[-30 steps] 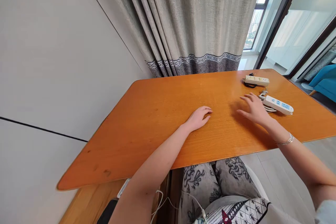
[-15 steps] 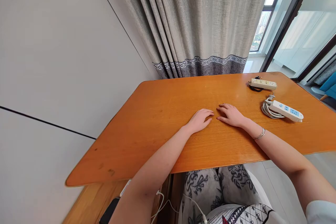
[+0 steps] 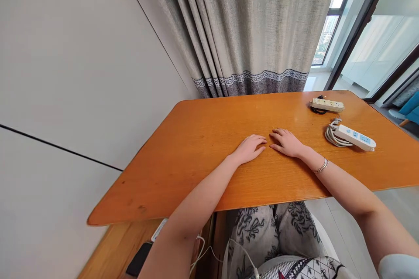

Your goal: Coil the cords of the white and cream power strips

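Note:
My left hand (image 3: 251, 148) rests palm down on the wooden table (image 3: 196, 148), its fingers stretched toward the right. Facing it across a small gap, my right hand (image 3: 287, 143) also lies on the tabletop with fingers apart. Neither holds anything. To the right of my right hand sits a white power strip (image 3: 356, 137) with blue socket panels, its grey-white cord (image 3: 336, 136) coiled at its left end. Behind that is an older cream power strip (image 3: 327, 104) with a black cord (image 3: 318, 110) bunched beside it. Bracelets (image 3: 322, 166) circle my right wrist.
A grey curtain (image 3: 255, 30) hangs past the table's far edge, and a pale wall panel (image 3: 72, 61) runs along the left. Below the near left edge, a dark phone-like object (image 3: 139, 259) lies on a wooden surface (image 3: 113, 248). A white cable (image 3: 240, 246) hangs near my lap.
The view has shifted very slightly. Both hands stay in place on the table, and the power strips have not been moved.

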The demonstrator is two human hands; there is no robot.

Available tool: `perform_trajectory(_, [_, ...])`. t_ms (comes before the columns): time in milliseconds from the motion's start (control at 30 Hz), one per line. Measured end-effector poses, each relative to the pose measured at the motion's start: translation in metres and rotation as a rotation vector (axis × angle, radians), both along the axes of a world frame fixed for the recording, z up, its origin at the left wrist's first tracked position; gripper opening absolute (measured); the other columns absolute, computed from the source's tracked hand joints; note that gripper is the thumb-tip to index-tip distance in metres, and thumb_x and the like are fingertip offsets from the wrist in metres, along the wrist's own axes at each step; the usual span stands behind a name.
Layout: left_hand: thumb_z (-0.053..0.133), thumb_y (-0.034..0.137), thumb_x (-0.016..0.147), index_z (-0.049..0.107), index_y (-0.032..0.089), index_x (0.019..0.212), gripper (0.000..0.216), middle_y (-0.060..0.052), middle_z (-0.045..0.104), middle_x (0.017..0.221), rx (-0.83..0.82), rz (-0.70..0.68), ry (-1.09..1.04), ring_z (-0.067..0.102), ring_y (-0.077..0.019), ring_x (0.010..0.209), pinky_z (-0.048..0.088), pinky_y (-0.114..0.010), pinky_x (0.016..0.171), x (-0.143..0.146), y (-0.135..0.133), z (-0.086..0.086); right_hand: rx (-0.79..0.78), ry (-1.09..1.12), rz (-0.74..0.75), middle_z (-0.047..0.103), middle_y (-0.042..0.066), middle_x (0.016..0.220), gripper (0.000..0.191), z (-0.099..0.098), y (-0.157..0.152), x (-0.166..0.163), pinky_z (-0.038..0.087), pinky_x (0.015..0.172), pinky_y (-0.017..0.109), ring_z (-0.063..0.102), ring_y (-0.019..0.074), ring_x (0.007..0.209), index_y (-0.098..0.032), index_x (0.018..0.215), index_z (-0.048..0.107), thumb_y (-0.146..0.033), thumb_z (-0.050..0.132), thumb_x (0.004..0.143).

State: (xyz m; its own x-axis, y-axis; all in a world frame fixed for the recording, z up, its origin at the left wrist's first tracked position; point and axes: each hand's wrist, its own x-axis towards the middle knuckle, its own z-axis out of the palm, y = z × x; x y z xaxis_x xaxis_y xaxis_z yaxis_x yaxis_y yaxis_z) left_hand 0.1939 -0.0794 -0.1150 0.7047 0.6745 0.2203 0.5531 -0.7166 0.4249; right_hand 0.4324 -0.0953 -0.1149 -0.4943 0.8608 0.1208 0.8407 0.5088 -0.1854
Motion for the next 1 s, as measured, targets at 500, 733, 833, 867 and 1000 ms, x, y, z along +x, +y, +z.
perform_trajectory(500, [0.056, 0.029, 0.098, 0.070, 0.018, 0.121, 0.029, -0.013, 0.070, 0.135, -0.007, 0.001, 0.014, 0.062, -0.0282, 0.128, 0.047, -0.052, 0.114, 0.0013, 0.0009, 0.0018, -0.015, 0.016, -0.011, 0.053, 0.021, 0.153, 0.061, 0.0013, 0.0024, 0.0025, 0.039, 0.120, 0.053, 0.048, 0.0349, 0.144, -0.015, 0.147, 0.057, -0.053, 0.053, 0.100])
perform_trajectory(733, [0.058, 0.028, 0.096, 0.071, 0.020, 0.119, 0.027, -0.012, 0.070, 0.134, 0.005, -0.004, -0.022, 0.063, -0.0276, 0.127, 0.048, -0.053, 0.113, 0.0009, 0.0014, -0.0029, -0.005, 0.022, -0.027, 0.055, 0.019, 0.151, 0.059, 0.0009, 0.0016, 0.0009, 0.040, 0.120, 0.051, 0.050, 0.0337, 0.143, -0.016, 0.146, 0.058, -0.053, 0.054, 0.100])
perform_trajectory(833, [0.059, 0.028, 0.097, 0.071, 0.018, 0.120, 0.028, -0.014, 0.070, 0.135, 0.005, 0.003, -0.013, 0.062, -0.0281, 0.128, 0.047, -0.052, 0.114, 0.0012, 0.0015, -0.0047, -0.011, 0.012, -0.032, 0.055, 0.019, 0.152, 0.060, 0.0019, 0.0005, 0.0005, 0.039, 0.120, 0.051, 0.050, 0.0346, 0.143, -0.015, 0.146, 0.058, -0.053, 0.053, 0.100])
perform_trajectory(867, [0.059, 0.028, 0.097, 0.071, 0.017, 0.120, 0.029, -0.014, 0.069, 0.135, 0.005, 0.005, -0.008, 0.062, -0.0284, 0.129, 0.047, -0.052, 0.114, 0.0012, 0.0013, -0.0049, -0.011, 0.010, -0.031, 0.054, 0.019, 0.152, 0.060, 0.0021, 0.0002, 0.0006, 0.039, 0.120, 0.052, 0.049, 0.0349, 0.143, -0.015, 0.146, 0.058, -0.053, 0.053, 0.100])
perform_trajectory(1000, [0.058, 0.029, 0.097, 0.071, 0.018, 0.121, 0.029, -0.014, 0.069, 0.136, 0.003, 0.002, -0.006, 0.061, -0.0285, 0.129, 0.047, -0.053, 0.114, 0.0010, -0.0001, -0.0037, 0.000, 0.005, -0.017, 0.054, 0.020, 0.153, 0.060, 0.0013, 0.0002, 0.0019, 0.040, 0.119, 0.053, 0.049, 0.0351, 0.144, -0.015, 0.146, 0.057, -0.053, 0.052, 0.100])
